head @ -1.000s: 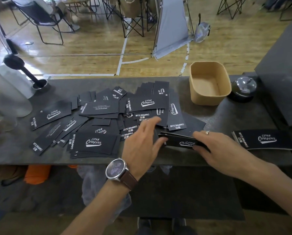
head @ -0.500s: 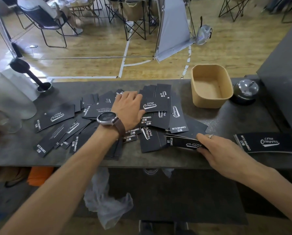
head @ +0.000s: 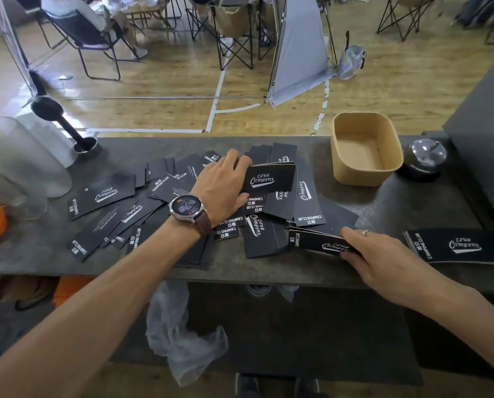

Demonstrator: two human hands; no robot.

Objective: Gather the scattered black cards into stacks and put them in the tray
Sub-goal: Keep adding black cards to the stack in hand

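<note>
my left hand (head: 221, 182) pinches one card (head: 271, 178) by its end, fingers closed on it, lifted a bit over the pile (head: 182, 208). my right hand (head: 377, 255) grips a small stack (head: 317, 242) at the table (head: 383, 202) edge. the tray (head: 366, 150) sits far right, nothing in it. half a second ago the left hand lay flat on the pile.
</note>
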